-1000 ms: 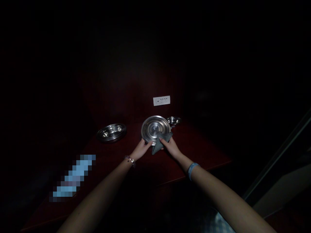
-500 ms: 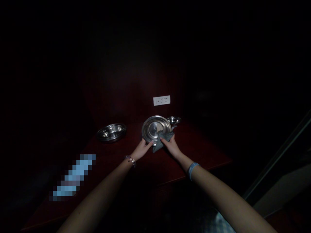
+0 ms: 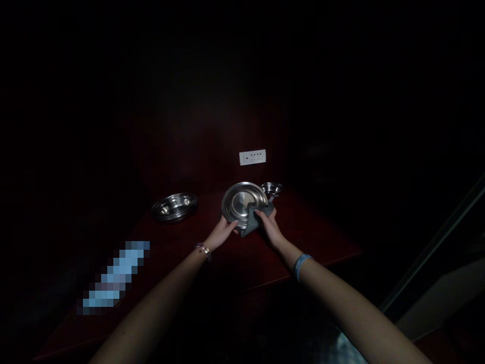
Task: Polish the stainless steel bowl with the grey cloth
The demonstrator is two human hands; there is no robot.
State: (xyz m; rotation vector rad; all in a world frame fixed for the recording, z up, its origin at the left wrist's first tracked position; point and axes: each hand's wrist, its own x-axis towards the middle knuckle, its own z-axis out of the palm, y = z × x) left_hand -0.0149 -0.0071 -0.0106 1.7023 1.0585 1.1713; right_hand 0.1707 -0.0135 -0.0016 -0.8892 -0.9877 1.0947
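Observation:
A round, shiny metal plate [image 3: 242,200] is tilted up toward me above the table. My left hand [image 3: 224,231] grips its lower left rim, thumb on the inner face and fingers behind. On the lower right of the plate, my right hand [image 3: 270,225] is closed on a dark grey cloth [image 3: 253,221], which lies folded over the rim. The right fingers behind the plate are hidden. Just past the plate's right edge a metal bowl [image 3: 273,189] stands on the table, partly covered from view.
A stack of metal plates [image 3: 174,207] rests on the dark red table [image 3: 303,237] to the left. Nearer me on that side is a blurred-out bluish patch [image 3: 115,278]. A white socket panel [image 3: 252,157] is on the back wall. Surroundings are very dark.
My right hand and the cloth have shifted slightly right along the plate's rim. The left hand and the plate stay almost where they were.

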